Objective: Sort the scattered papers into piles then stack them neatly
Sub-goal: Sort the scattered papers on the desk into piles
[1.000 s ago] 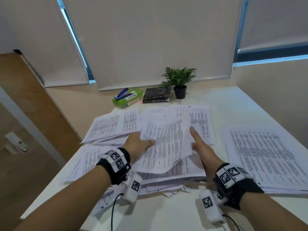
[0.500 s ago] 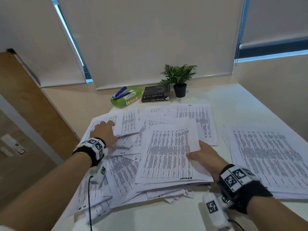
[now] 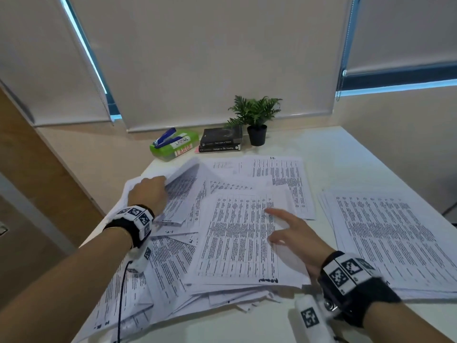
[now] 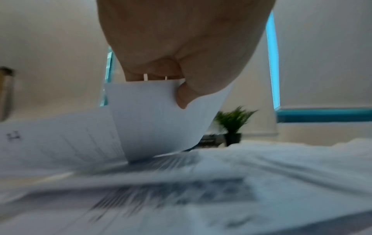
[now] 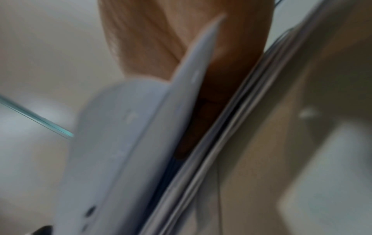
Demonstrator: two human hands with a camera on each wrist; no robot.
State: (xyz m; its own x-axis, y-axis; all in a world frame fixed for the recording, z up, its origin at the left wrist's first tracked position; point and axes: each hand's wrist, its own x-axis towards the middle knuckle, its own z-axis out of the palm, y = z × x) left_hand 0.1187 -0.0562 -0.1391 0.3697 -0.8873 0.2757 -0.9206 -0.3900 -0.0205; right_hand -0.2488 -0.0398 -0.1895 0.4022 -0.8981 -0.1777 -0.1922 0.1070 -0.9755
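Sorting is judged partly done: one squared pile point(image 3: 395, 243) lies at right of frame, the scattered papers point(image 3: 173, 268) remain at centre-left, a sheet point(image 3: 183, 191) is pinched by the left hand point(image 3: 148, 194), the right hand point(image 3: 294, 233) is spread on the top page point(image 3: 237, 238).

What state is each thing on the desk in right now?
left hand: pinching a lifted, curled sheet
right hand: open, on the middle pile
right-side pile: fairly squared, untouched
stapler: closed, on the green box
books: stacked, closed
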